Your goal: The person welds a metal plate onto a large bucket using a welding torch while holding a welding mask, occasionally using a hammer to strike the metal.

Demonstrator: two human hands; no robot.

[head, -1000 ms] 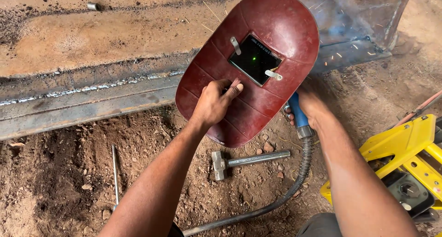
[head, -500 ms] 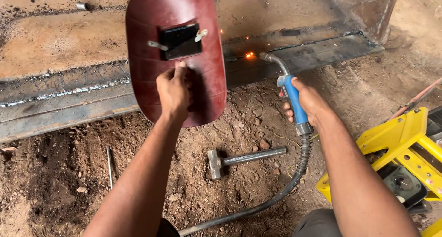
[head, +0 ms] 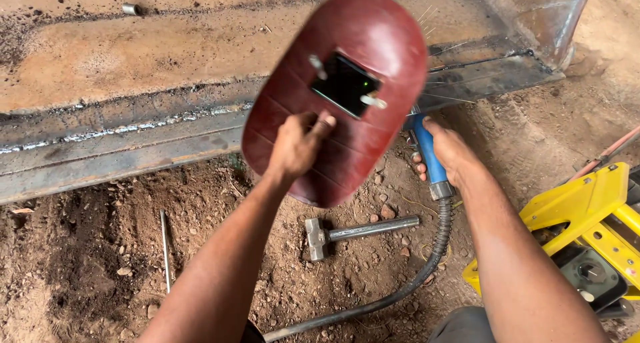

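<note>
Above left grip (head: 298, 146) | red shield (head: 373, 56) | right grip (head: 448, 150): blue torch (head: 427, 158)

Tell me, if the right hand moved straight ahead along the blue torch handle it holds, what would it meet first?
Probably the dark steel beam: the right hand points up toward it. The red welding shield hides the torch tip, so depth is unclear.

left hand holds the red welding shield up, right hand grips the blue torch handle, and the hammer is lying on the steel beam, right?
Not quite. The head view shows the hammer lying on the dirt ground below the hands, not on the steel beam. The rest stands: the left hand holds the red welding shield up, and the right hand grips the blue torch handle.
</note>
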